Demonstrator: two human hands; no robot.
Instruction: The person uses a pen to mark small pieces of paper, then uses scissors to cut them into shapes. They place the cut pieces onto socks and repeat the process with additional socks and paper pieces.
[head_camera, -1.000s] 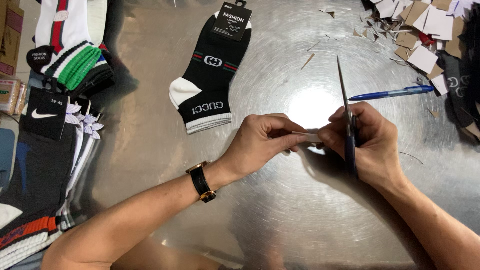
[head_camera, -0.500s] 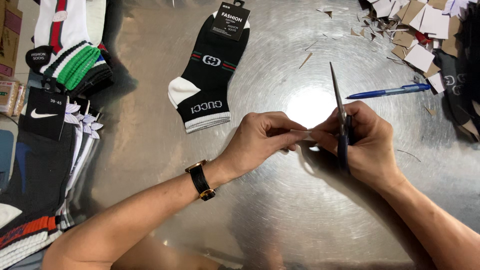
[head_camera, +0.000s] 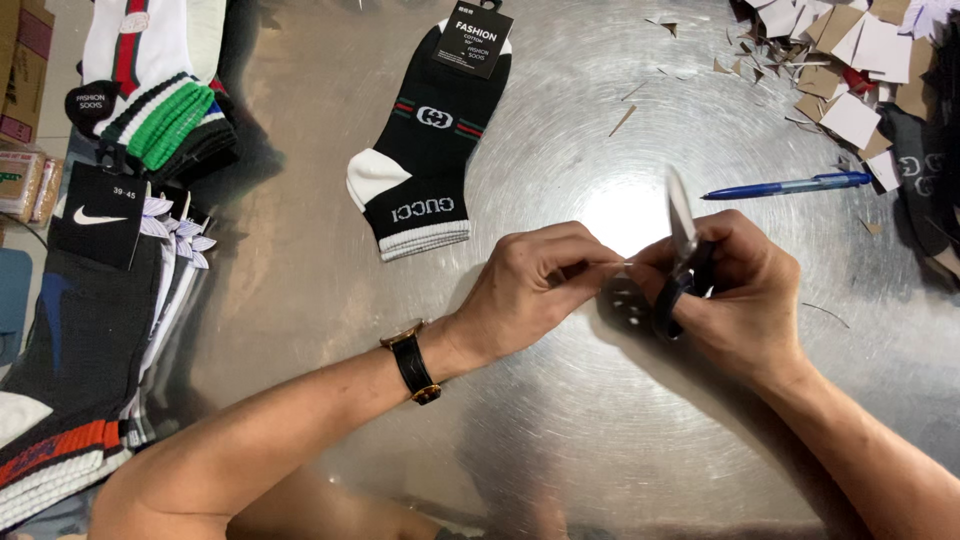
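- Head view: right hand (head_camera: 745, 300) wrapped around black-handled scissors (head_camera: 680, 260), blade tip pointing up and away, long axis near vertical over the metal table (head_camera: 560, 440).
- Left hand (head_camera: 540, 285) pinching something thin at the fingertips, too small to identify.
- Scissors: probably stiff, sharp, best gripped by the handles.

Both bare forearms come in from the bottom edge and the hands meet in the middle, the left hand (head_camera: 535, 285), with a wristwatch, pinching its fingertips together, the right hand (head_camera: 745, 295) curled closed with knuckles up.
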